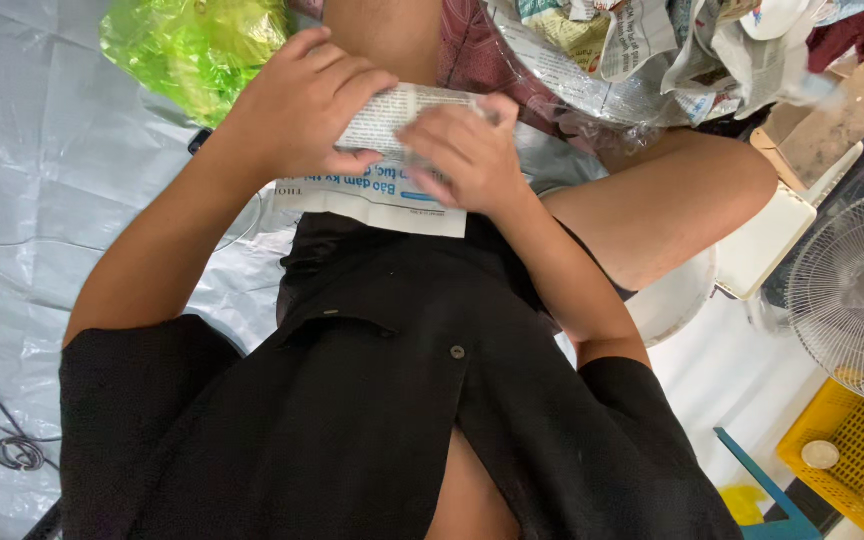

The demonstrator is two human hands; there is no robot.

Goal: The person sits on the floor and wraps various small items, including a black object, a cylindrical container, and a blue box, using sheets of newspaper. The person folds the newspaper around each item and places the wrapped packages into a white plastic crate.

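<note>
1. Two hands work at the upper centre of the frame: the left hand (302, 105) and the right hand (467, 150) are close together, both closed on one folded sheet of newspaper (382, 185), fingers curled over its upper fold.
2. The single sheet hangs below the hands, its lower edge over the black shirt (382, 400).
3. One heap of crumpled newspaper (632, 50) lies at the upper right, near the right hand.
4. One green plastic bag (192, 45) sits at the upper left.
5. One white fan (852, 290) stands at the right edge; one yellow crate (852, 470) sits below it, lower right.
6. A grey plastic sheet (42, 200) covers the floor on the left, with one coiled cable (17, 450) at the lower left.
</note>
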